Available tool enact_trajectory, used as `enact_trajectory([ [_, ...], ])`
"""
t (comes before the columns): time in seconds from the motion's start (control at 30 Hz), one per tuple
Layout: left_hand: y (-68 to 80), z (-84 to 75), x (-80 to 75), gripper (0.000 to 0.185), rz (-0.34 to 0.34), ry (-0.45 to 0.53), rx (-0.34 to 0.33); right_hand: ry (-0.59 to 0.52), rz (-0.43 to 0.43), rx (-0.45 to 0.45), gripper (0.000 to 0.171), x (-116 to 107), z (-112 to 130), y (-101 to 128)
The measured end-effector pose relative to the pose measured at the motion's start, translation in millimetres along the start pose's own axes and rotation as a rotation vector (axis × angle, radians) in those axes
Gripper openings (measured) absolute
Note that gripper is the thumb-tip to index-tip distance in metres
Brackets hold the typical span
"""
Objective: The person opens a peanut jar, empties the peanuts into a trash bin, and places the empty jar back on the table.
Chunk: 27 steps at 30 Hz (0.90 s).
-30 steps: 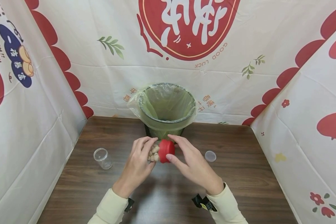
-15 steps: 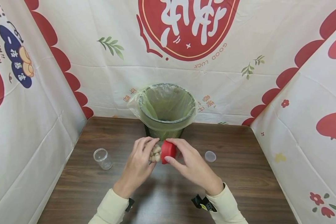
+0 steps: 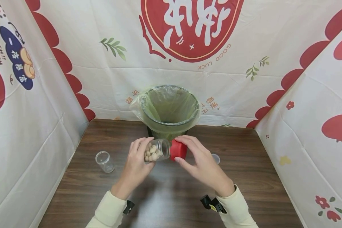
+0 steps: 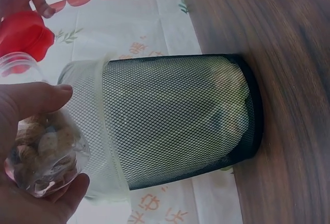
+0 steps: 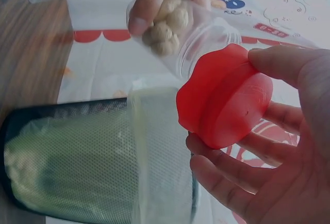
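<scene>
Draped all round with white printed cloth (image 3: 74,69), red scallops and a big red emblem at the back. Below it, a dark wood-grain surface (image 3: 171,196), bare across the near half. At the far edge, centred, a black mesh wastebasket (image 3: 167,109) lined with a pale green bag (image 4: 111,146) folded out over the rim — upright, mouth open to the head view. Just in front of the basket, held above the surface, a clear plastic jar (image 3: 157,150) lying on its side, mouth pointing right, partly filled with pale round nuts (image 3: 151,153) that sit toward the closed end. Gripped around the body by the left hand (image 3: 136,164), fingers over the top and thumb beneath, as seen also from the left wrist (image 4: 31,146). Just beside the jar's open mouth, a red lid (image 3: 178,149) — off the jar, a narrow gap showing between the two in the right wrist view (image 5: 224,95). Pinched at its rim by the right hand (image 3: 202,163), thumb on the near side and fingers curled over the far side. Both hands clamped, then, each on its own piece, and close together at mid-surface. Cream sleeves (image 3: 108,212) at both wrists. Off to the left, well apart from the hands, a small clear empty jar (image 3: 104,161) standing upright. To the right, partly hidden behind the right hand, a small clear lid (image 3: 216,157) flat on the surface.
</scene>
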<state>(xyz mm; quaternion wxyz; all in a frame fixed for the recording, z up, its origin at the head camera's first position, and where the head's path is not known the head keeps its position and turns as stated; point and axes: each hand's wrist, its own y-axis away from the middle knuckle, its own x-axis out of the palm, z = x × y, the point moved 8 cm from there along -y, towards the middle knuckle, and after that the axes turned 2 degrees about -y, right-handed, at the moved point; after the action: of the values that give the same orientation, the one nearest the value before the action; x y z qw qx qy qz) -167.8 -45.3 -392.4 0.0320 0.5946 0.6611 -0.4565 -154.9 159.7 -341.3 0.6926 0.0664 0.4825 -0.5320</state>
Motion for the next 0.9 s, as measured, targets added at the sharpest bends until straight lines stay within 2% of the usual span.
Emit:
enact_trajectory([
  [0.2,-2.5,8.2,-4.8,0.082,-0.032,0.076,-0.083,0.064,-0.01,0.03,0.065,-17,-11,-1],
  [0.37,-8.0,12.6,-13.1,0.083,-0.082,0.095,-0.116,0.133,-0.03,0.027,0.067,-37,-20,-3],
  [0.5,-9.8,19.1,-18.5,0.084,-0.107,0.118,-0.174,0.178,-0.051,0.042,0.069,-54,-32,-4],
  [0.67,-9.0,27.2,-22.7,0.084,-0.12,0.14,-0.242,0.219,-0.054,0.113,0.07,-74,-56,-6],
  [0.9,-9.2,33.5,-27.9,0.085,-0.143,0.146,-0.282,0.262,0.009,0.244,0.071,-89,-105,-1],
])
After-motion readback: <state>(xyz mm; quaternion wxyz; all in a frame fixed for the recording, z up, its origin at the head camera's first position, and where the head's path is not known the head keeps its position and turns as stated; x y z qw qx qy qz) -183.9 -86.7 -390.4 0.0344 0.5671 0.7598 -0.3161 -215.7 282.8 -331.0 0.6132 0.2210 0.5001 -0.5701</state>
